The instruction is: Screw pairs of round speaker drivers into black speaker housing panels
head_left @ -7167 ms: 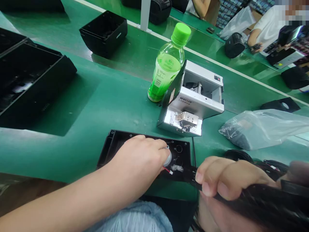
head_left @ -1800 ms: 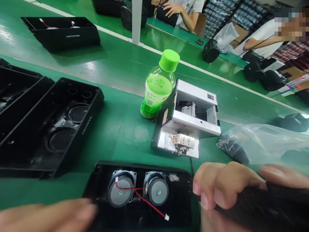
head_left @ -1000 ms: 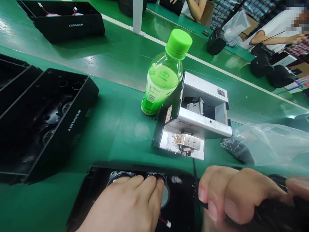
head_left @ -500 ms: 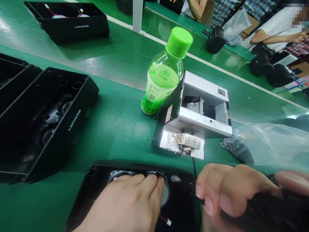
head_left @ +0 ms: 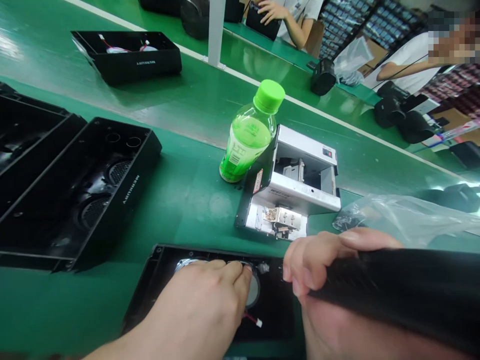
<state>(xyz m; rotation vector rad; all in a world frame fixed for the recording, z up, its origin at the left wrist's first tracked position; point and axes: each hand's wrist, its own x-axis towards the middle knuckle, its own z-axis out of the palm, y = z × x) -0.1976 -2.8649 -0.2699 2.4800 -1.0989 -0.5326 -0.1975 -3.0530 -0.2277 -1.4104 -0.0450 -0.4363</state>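
Below me lies an open black speaker housing (head_left: pixel 277 310) with two round speakers inside. My left hand (head_left: pixel 204 300) reaches into it, its fingers bent together and pressed on the round speaker (head_left: pixel 254 291) nearer the middle. A red wire with a white connector (head_left: pixel 258 323) trails from under that hand. My right hand (head_left: pixel 315 262) is closed around a thick black cylindrical tool (head_left: pixel 416 295), held close to the camera above the housing's right end. The tool's tip is hidden.
Behind the housing stand a grey-and-black machine (head_left: pixel 300 190) and a green-capped bottle (head_left: pixel 243 145). More black housings (head_left: pixel 138 190) sit at left, another (head_left: pixel 150 65) farther back. Plastic film (head_left: pixel 397 215) lies at right. Two people (head_left: pixel 292 25) work across the table.
The whole view has shifted a little. My right hand and the black tool have moved left and up, showing more of the tool. My left hand stays pressed on the speaker.
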